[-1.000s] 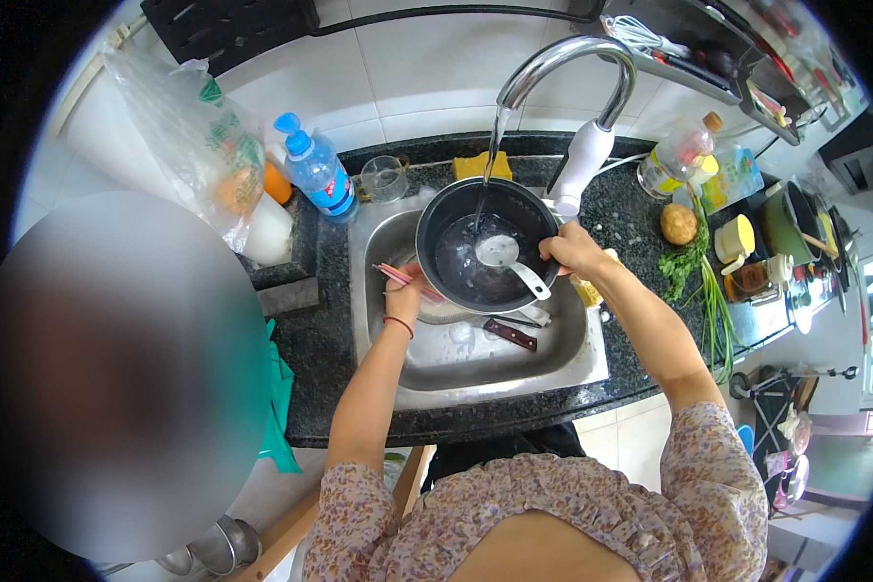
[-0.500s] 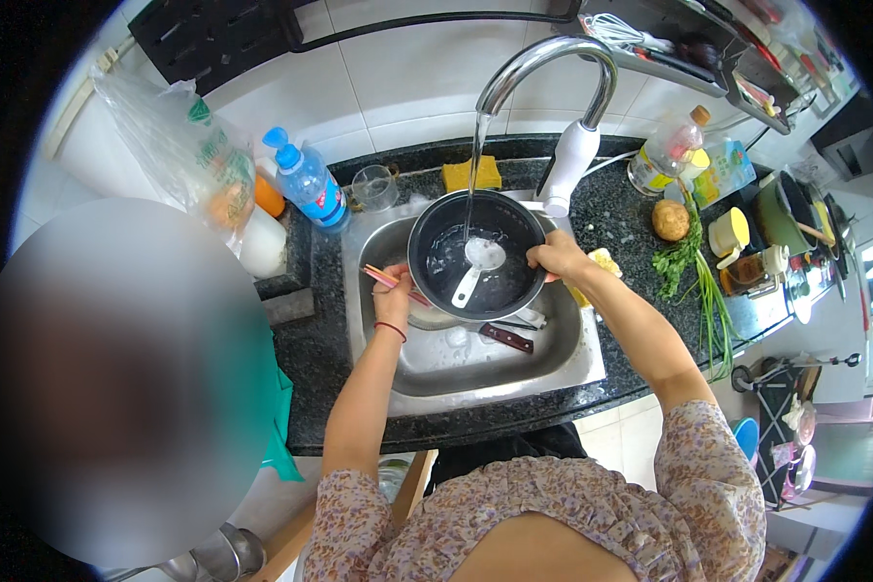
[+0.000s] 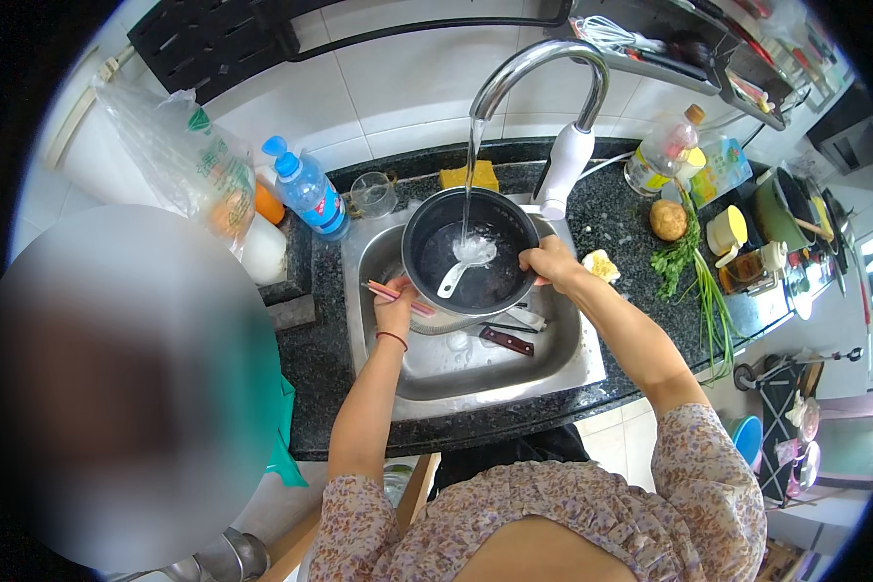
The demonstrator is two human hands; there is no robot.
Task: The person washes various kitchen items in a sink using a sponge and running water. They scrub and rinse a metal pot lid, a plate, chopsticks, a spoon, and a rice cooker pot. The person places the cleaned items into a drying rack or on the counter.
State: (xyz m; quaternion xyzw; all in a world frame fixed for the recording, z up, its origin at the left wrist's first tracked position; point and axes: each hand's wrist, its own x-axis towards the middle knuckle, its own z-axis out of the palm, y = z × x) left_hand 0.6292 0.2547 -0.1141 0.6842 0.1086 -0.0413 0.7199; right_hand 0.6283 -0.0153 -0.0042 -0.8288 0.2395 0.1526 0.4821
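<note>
My right hand [image 3: 551, 263] grips the right rim of a dark round pot [image 3: 420, 267], held over the sink. Water from the faucet [image 3: 592, 82] runs into it. A white spoon [image 3: 469, 262] lies in the water inside. Closed around a few thin pinkish chopsticks [image 3: 382, 288], my left hand [image 3: 394, 306] is beside the pot's lower left side; whether it also supports the pot cannot be made out. Below the pot, in the steel sink [image 3: 436, 383], are a knife with a brown handle [image 3: 506, 340] and a partly covered mesh strainer [image 3: 436, 322].
Behind the sink stand a blue bottle [image 3: 312, 202], a glass mug [image 3: 373, 194] and a yellow sponge [image 3: 468, 176]. On the right counter lie a yellow-and-white item [image 3: 600, 266], a potato [image 3: 668, 220] and green herbs [image 3: 694, 267]. A blurred person [image 3: 126, 388] is at the left.
The pot has shifted slightly left with my right hand, and the spoon has turned inside it. My left hand has moved a little down, still holding the chopsticks. Water keeps running.
</note>
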